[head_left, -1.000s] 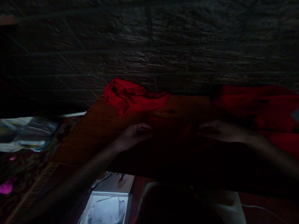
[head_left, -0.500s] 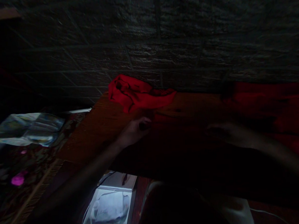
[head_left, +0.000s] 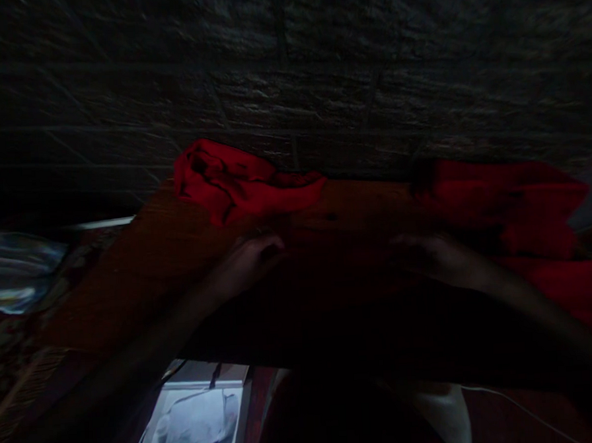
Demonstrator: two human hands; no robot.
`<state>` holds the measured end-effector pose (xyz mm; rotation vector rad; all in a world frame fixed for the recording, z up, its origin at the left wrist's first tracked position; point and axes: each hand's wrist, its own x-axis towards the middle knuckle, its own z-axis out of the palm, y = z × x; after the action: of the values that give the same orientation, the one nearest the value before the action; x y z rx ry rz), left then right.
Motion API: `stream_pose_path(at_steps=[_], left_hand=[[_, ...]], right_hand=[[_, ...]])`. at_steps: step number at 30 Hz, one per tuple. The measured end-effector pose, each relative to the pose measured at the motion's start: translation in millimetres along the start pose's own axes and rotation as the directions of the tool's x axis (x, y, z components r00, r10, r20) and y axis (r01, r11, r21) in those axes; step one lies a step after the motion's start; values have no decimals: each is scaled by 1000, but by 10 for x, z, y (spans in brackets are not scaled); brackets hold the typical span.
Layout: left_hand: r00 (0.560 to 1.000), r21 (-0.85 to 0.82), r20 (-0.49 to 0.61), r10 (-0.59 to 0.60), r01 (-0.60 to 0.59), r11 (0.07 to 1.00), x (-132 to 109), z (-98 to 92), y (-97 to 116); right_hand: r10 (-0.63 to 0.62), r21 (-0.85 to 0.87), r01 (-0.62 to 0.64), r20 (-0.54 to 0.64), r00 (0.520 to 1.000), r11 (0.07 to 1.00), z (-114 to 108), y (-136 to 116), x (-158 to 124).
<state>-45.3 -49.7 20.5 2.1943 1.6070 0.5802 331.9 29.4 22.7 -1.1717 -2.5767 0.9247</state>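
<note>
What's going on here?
A person has the left hand and right hand apart over a wooden table. It's too dark to tell what either grip holds. A crumpled red cloth lies beyond the left hand, near the wall; more red fabric is at right.

- Both hands, left (head_left: 251, 257) and right (head_left: 434, 254), are bare, with slim outlines and blurred edges; small details on the fingers are too dim to make out.
- The left forearm (head_left: 182, 326) and right forearm (head_left: 523, 295) are uncovered, long and narrow, fading into shadow toward the elbows.
- Dark, near-black clothing (head_left: 346, 417) covers the lap; its cut and fabric are indistinct.
</note>
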Motion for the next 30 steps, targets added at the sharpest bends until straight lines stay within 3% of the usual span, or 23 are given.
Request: stream_pose_path(at_steps=[7,15,19,25,30], left_hand=[[993,-74,80,-86,92,993,-50,-70,9],[978,-348,-38,-205,179,920,-81,-4,-86],[969,-345,-116,-216,165,924,-141,31,-35],[968,-369,-209,-141,55,928,-176,61,23],[964,-455,-184,-193,91,886,-168,33,-11]], right_hand=[[-38,-6,38,-26,999,999,17,-17,38],[-70,-43,66,-87,994,997,133,143,-46],[-86,-45,82,-105,991,996,161,167,-77],[-91,-123,73,-142,986,990,127,-272,67],[-123,-75,113,-151,981,991,167,-503,219]])
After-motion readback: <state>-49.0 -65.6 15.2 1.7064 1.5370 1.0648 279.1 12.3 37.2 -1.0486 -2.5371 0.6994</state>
